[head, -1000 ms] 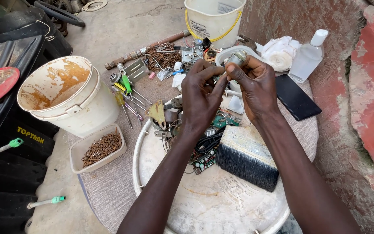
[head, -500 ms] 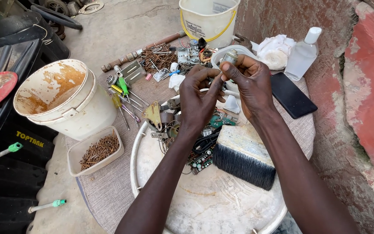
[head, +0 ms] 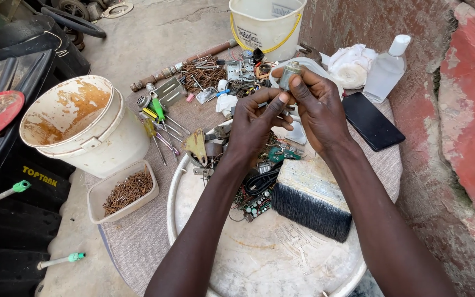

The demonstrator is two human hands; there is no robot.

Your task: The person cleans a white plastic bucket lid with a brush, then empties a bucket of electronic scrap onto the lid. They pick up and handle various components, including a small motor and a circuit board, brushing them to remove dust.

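Nearest the body, below both wrists, a wide brush (head: 310, 204) with black bristles lies on a round white tray (head: 259, 258). Under the left forearm sits a tangle of circuit boards (head: 257, 201) and dark wires, with a few small metal parts beside it.

Both hands are raised above this clutter. The right hand (head: 320, 110) pinches a small grey metal cylinder, a little motor (head: 288, 74) by the look of it, between thumb and fingertips, holding it upright at the top of the grasp. The left hand (head: 254, 124) is closed in a pinch too, its thumb and forefinger meeting the right thumb just beneath the motor; whether it grips a wire or a small part there cannot be told.

As a judgement, the work is mid-way: the motor is free of the boards and in hand, but the boards and loose parts lie unsorted on the tray, so plenty is left.

Left of the left hand are a tub of rusty nails (head: 123, 190) and a stained white bucket (head: 81, 129), with screwdrivers (head: 158, 118) between. Right of the right hand lies a black phone (head: 372, 126). Beyond the hands stand a clear bottle (head: 386, 69), a white rag (head: 350, 63) and another bucket (head: 265, 25).
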